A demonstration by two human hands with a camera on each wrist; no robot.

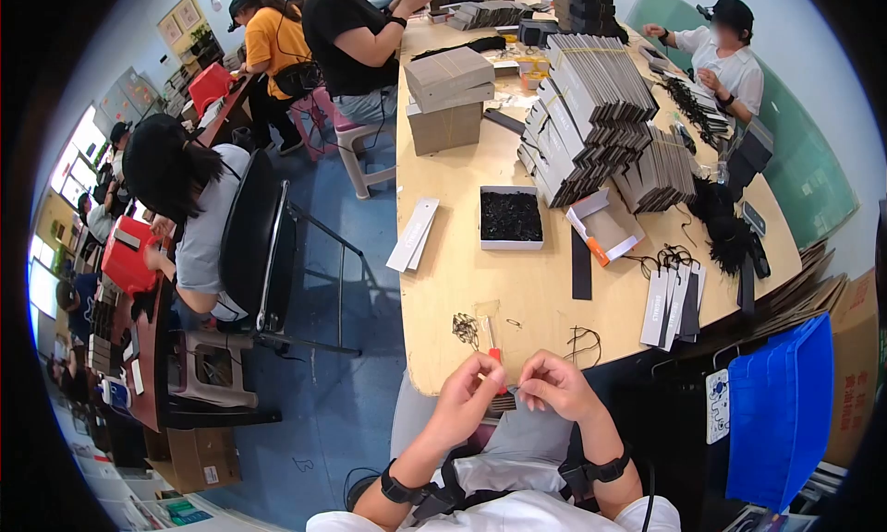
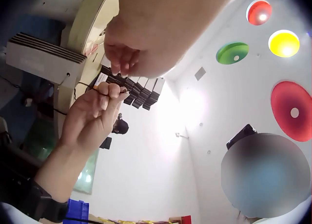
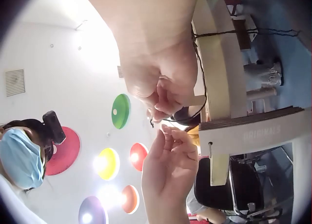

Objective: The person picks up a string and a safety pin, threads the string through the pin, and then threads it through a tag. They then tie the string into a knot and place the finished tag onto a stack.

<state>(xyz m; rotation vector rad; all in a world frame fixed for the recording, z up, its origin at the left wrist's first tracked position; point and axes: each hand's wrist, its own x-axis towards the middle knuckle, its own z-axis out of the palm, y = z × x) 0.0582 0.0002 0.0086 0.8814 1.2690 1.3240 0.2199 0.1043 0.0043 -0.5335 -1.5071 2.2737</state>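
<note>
Both hands are raised close together over the table's near edge. My right hand (image 1: 559, 384) pinches a thin black cord (image 3: 204, 95), whose small end shows at the fingertips in both wrist views. My left hand (image 1: 469, 389) faces it with bent fingers close to the cord; I cannot tell whether something small is between its fingertips. Below the hands is a stack of grey tags (image 3: 258, 131), edge on, with a punched hole and pale lettering. A red object (image 1: 496, 356) shows between the hands, and small dark metal pieces (image 1: 465, 327) lie just beyond the left hand.
A white box of black bits (image 1: 511, 244) stands mid-table, beside loose tags (image 1: 414, 235) and an open white-orange box (image 1: 605, 225). Tall stacks of grey tags (image 1: 591, 116) rise behind. Corded tags (image 1: 673, 301) lie at right, above a blue bin (image 1: 781, 412). Other people sit around.
</note>
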